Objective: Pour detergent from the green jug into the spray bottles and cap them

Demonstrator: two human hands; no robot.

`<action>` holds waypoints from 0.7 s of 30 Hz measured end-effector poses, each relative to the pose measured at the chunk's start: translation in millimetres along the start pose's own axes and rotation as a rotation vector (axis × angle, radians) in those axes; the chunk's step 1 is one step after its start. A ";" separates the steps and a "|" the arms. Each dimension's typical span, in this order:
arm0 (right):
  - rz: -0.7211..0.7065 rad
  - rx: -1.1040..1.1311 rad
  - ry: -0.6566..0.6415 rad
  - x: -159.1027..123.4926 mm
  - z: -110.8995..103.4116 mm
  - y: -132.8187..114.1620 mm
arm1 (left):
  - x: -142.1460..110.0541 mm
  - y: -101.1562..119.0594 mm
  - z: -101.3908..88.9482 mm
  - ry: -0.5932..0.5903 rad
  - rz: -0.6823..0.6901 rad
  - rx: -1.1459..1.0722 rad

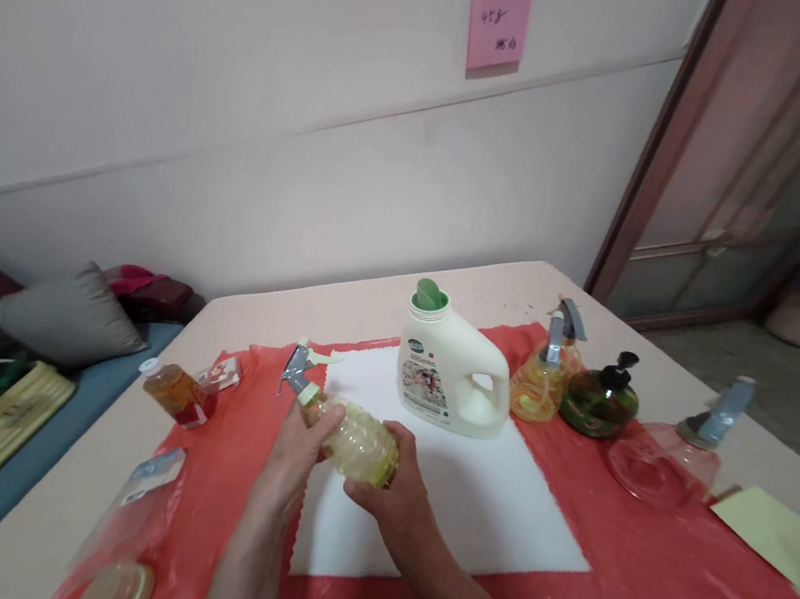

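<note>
A clear yellowish spray bottle (350, 438) with a grey trigger head lies tilted in the air between my hands, its nozzle end to the left. My left hand (308, 437) wraps round it near the neck. At the bottle's base, my right hand (395, 481) grips the other end. Below them a white cloth (460, 496) is spread over a red plastic sheet (627, 589). Behind the hands stands a cream detergent jug (446, 368), with something green in its mouth.
To the right stand an amber spray bottle (537, 392), a green pump bottle (600, 402) and a pink spray bottle (670, 464), near a yellow paper (780, 532). On the left are a brown liquid bottle (178, 394), a clear plastic bag (135, 506) and a round lid (115, 591).
</note>
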State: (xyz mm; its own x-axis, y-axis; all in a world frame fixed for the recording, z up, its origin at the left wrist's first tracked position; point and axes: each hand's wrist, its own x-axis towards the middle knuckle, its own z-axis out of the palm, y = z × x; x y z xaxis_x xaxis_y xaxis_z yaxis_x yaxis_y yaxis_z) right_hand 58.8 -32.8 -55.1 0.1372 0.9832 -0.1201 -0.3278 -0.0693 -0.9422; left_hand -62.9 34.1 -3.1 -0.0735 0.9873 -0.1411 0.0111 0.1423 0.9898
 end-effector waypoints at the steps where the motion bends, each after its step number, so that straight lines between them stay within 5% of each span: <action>1: 0.002 -0.052 -0.009 1.7 -1.9 2.2 | 0.9 -1.3 0.6 0.002 0.009 0.013; 6: 0.014 -0.239 0.060 10.4 -8.1 12.5 | 15.7 -10.4 4.4 0.129 0.153 0.032; 11: 0.067 -0.266 0.062 15.3 -13.2 14.7 | 30.6 -15.9 9.0 0.212 0.143 0.349; 21: -0.432 -0.802 0.077 10.6 -21.7 -2.0 | -1.5 -7.9 28.8 -0.308 0.170 0.214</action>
State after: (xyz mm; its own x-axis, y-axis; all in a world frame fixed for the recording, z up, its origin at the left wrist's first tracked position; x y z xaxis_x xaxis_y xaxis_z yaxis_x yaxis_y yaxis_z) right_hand 81.3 -25.9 -61.2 0.1680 0.9391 0.2999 0.5103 0.1774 -0.8415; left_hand -34.1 33.6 -11.3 0.2492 0.9684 -0.0077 0.2070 -0.0455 0.9773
